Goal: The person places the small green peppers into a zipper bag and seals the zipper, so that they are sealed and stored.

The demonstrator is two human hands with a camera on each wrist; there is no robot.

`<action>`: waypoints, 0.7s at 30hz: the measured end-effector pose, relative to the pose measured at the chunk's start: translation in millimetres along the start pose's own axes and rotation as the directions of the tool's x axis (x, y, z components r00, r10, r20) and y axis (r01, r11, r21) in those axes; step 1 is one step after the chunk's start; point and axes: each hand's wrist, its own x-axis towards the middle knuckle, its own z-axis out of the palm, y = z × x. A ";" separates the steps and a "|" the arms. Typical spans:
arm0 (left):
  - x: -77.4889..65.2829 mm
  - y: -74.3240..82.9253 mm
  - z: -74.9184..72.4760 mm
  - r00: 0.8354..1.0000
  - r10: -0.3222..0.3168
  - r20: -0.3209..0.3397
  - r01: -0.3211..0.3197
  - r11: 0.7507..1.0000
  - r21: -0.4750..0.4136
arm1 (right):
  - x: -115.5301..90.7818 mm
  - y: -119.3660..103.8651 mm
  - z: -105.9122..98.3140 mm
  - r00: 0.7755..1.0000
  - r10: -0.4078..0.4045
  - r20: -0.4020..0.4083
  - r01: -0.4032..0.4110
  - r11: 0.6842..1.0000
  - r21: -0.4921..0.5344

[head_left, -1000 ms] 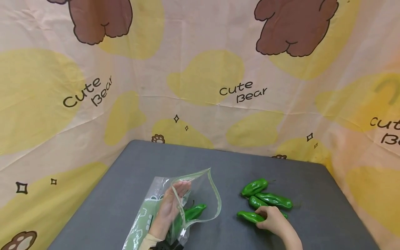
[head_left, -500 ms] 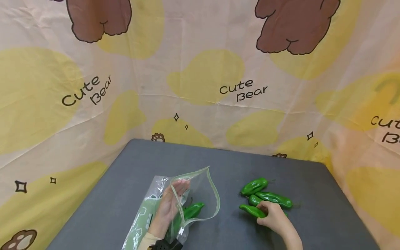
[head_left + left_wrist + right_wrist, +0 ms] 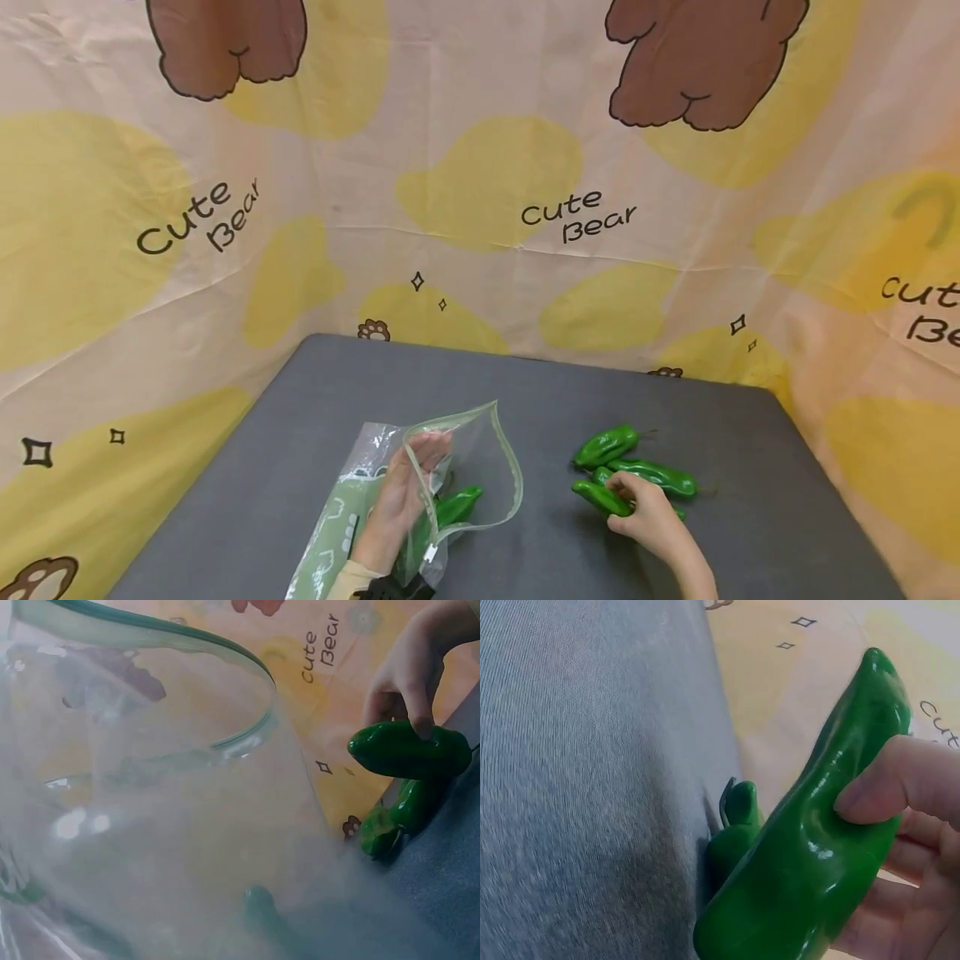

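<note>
In the head view my right hand (image 3: 651, 515) pinches a green pepper (image 3: 600, 497) between thumb and fingers. The right wrist view shows that pepper (image 3: 810, 847) close up, long and glossy, tip upward, with the thumb pressed on its side. A clear zip bag (image 3: 517, 477) with a pale green printed panel (image 3: 322, 533) stands at the left, its mouth spread wide. Behind the clear film lies my left hand (image 3: 405, 492), fingers extended along the bag. More green pepper (image 3: 459, 505) shows through the bag's side. The left wrist view is mostly filled by the hazy film (image 3: 187, 825).
Several loose green peppers lie beyond the right hand, among them one at the back (image 3: 606, 447) and one to the right (image 3: 660, 477). The grey tabletop (image 3: 540, 408) ends at a cloth backdrop (image 3: 480, 183) printed with bears. A black wrist strap (image 3: 393, 588) sits on the left wrist.
My right hand has raised the pepper from the table and shifted slightly up and left in the head view. The left hand and the bag hold nearly the same pose.
</note>
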 end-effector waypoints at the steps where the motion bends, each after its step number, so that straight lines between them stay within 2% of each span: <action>1: -0.1 -0.2 -0.2 1.000 -0.004 -0.003 0.004 1.000 -0.004 | -0.1 -0.7 0.7 1.000 -0.006 -0.002 0.006 1.000 0.010; 8: -1.2 -2.9 -1.5 1.000 -0.010 0.007 0.010 1.000 -0.012 | 3.9 -5.2 8.4 0.993 -0.111 -0.047 0.113 0.993 0.042; 11: -0.8 -3.1 -1.9 1.000 0.001 0.010 -0.001 1.000 -0.010 | 6.2 -8.1 11.5 0.992 -0.097 -0.083 0.102 0.994 0.050; 16: -1.1 -3.0 -2.3 1.000 0.008 0.026 -0.007 1.000 -0.027 | 7.3 -12.3 16.5 0.992 -0.025 -0.126 0.036 0.995 0.092; 21: -1.2 -3.3 -2.8 0.999 0.007 0.038 -0.006 0.999 -0.032 | 4.8 -12.9 19.4 0.981 -0.033 -0.193 0.056 0.991 0.119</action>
